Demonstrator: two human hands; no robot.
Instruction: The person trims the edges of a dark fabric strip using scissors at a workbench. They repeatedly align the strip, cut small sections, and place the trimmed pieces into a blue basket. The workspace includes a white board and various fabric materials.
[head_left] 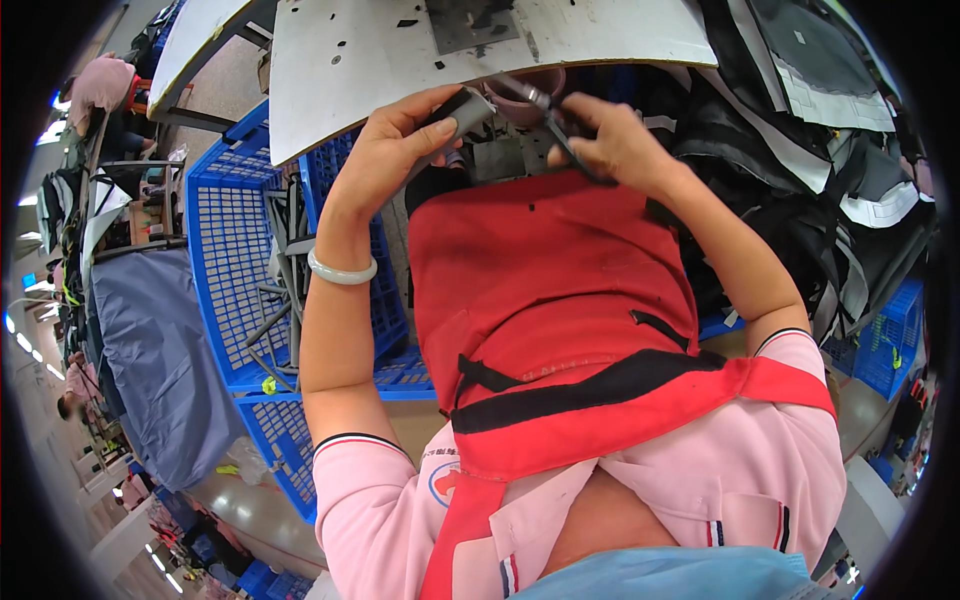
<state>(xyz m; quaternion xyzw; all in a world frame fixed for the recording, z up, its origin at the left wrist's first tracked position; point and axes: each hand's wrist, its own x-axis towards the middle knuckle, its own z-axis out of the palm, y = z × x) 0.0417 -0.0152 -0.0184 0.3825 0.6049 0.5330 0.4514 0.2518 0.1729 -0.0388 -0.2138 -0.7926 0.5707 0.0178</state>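
Just below the near edge of the white worktable [330, 70], above a red apron [540, 290] spread over the lap, both hands meet on a small grey fabric piece [462, 110]. The left hand [395, 140], with a pale bangle [342, 270] on its wrist, has thumb and fingers pinched shut on the piece and holds it up, apparently so that its free end faces the other hand. The right hand [615, 140] is closed around a small pair of dark scissors [560, 125] whose tips point toward the fabric; whether the blades touch the cloth cannot be told, as the spot is small and partly hidden by fingers. The piece hangs in the air between the two hands, resting on nothing, which keeps it close to the eyes and clear of the apron.

To the person's left stands a blue plastic crate [230, 260] holding long grey strips, within reach of the left arm. To the right lies a heap of black and white cut fabric pieces [800, 150], piled against another blue crate [880, 340]. Scraps and small dark bits lie on the worktable. Farther left, a grey-blue cloth [160, 350] drapes over a stand, and other people sit at work near the far left rim.
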